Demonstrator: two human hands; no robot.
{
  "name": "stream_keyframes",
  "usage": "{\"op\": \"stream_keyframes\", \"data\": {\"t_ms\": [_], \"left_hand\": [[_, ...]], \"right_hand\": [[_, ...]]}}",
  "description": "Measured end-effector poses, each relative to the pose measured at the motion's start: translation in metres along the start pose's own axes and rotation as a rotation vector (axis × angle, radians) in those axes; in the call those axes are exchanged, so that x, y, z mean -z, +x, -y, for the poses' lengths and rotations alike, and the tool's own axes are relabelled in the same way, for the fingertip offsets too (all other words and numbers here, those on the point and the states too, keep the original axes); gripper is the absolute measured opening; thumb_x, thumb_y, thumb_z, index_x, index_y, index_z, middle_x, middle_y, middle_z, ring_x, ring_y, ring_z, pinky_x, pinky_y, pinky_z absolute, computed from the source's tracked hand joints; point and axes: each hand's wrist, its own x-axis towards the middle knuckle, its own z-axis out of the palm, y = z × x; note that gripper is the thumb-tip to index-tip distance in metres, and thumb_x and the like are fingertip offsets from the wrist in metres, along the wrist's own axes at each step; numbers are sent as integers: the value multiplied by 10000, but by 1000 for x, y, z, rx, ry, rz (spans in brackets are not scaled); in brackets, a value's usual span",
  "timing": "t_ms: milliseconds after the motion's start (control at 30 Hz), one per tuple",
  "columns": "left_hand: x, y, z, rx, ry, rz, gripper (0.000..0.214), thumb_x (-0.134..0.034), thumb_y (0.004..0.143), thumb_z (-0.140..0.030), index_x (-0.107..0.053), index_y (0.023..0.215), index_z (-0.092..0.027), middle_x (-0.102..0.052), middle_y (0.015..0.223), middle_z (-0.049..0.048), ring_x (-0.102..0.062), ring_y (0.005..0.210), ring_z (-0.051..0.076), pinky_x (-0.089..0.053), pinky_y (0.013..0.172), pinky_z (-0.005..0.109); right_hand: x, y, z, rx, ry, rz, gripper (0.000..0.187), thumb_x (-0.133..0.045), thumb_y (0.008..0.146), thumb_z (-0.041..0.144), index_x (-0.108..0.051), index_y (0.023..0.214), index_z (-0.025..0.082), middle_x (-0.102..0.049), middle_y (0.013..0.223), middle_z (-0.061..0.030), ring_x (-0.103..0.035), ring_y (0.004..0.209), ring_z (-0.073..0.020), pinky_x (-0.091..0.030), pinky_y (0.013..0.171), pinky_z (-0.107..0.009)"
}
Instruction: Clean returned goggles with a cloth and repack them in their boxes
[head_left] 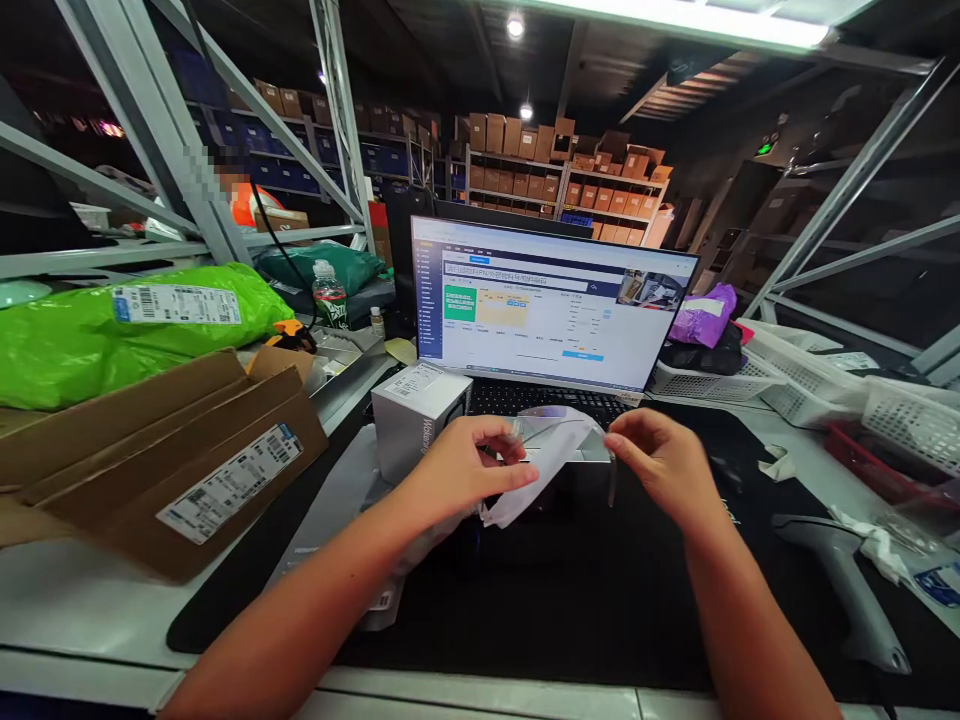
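Above the black desk mat (pixel 600 600), both hands are at a thin, translucent white wrapping sheet (pixel 559 460). My right hand (pixel 664 465) pinches its upper right corner between thumb and fingertips. On the other side my left hand (pixel 476 465) curls its fingers at the sheet's left edge, thumb against its lower part. Behind the sheet shows part of a shiny, pale-edged thing (pixel 592 452), mostly hidden. A white printed box (pixel 409 425) stands upright just left of my left hand. Under my left forearm lies a grey plastic bag (pixel 382 605).
At the left sit an opened cardboard box (pixel 217 480) and a green parcel (pixel 180 310). A monitor (pixel 540 310) and keyboard (pixel 502 398) stand ahead. On the right are a grey handheld scanner (pixel 847 580) and white baskets (pixel 802 385). A bottle (pixel 328 295) stands at the back left.
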Motion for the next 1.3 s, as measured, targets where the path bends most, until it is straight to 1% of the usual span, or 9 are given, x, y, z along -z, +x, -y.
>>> {"op": "stream_keyframes", "data": {"t_ms": [67, 267, 400, 667, 767, 933, 1100, 1200, 1300], "left_hand": [[-2, 3, 4, 18, -121, -56, 257, -818, 686, -379, -681, 735, -166, -671, 748, 39, -619, 669, 160, -518, 610, 274], [-7, 2, 2, 63, -468, -174, 312, -859, 676, -393, -684, 786, -160, -647, 772, 0, -622, 720, 116, -555, 686, 230], [0, 1, -5, -25, -543, -337, 303, -879, 662, -344, -671, 779, -157, -655, 780, -16, -624, 707, 93, -563, 738, 226], [36, -1, -19, -97, -689, -573, 367, -912, 613, -366, -663, 766, -143, -671, 789, -9, -640, 723, 97, -589, 769, 254], [51, -1, -20, -210, -783, -668, 413, -911, 623, -436, -649, 778, -156, -693, 823, -3, -668, 772, 108, -587, 819, 257], [63, 2, -20, -262, -950, -828, 377, -818, 757, -491, -618, 757, -170, -707, 819, 2, -696, 790, 107, -579, 898, 268], [67, 1, -24, -222, -1047, -847, 367, -657, 916, -483, -604, 747, -162, -710, 814, 17, -707, 796, 105, -580, 900, 266], [59, -1, -26, -213, -1069, -831, 345, -653, 927, -457, -599, 759, -160, -708, 829, 22, -709, 809, 111, -574, 906, 269], [36, -3, -25, -183, -1104, -791, 280, -692, 911, -395, -609, 805, -150, -705, 855, 37, -709, 832, 132, -565, 929, 303]], "right_hand": [[-7, -12, 12, 306, -250, -241, 108, -686, 910, 330, -687, 934, 225, -762, 892, -63, -701, 772, -200, -537, 705, -315], [-44, -27, 19, 853, -713, 40, 336, -551, 971, 126, -607, 1294, 205, -686, 1325, -108, -713, 787, -151, -488, 646, -280], [-37, -18, 12, 833, -792, 37, 212, -510, 998, 119, -683, 1106, 178, -783, 1049, -47, -703, 760, -147, -432, 648, -279], [19, -2, -16, 192, -769, 110, 203, -548, 984, 327, -721, 1027, 230, -773, 845, -37, -702, 675, -202, -427, 588, -278], [2, -3, -10, 49, -557, 240, 182, -591, 949, 372, -691, 1005, 231, -748, 718, -4, -662, 551, -174, -450, 564, -265], [-60, -16, 8, 261, -543, 733, 260, -506, 931, 145, -739, 848, 225, -761, 834, -44, -728, 785, -210, -504, 682, -275], [-73, -20, -4, 285, -532, 918, 465, -449, 822, -24, -793, 984, 245, -781, 1045, -46, -742, 991, -213, -559, 847, -288], [-56, -26, -9, 388, -440, 786, 398, -487, 904, 55, -772, 1082, 270, -763, 1171, -20, -723, 1083, -197, -564, 935, -299], [-44, -38, -2, 588, -488, 330, 395, -537, 945, 105, -666, 1291, 246, -715, 1282, -55, -715, 1097, -205, -574, 915, -319]]}}
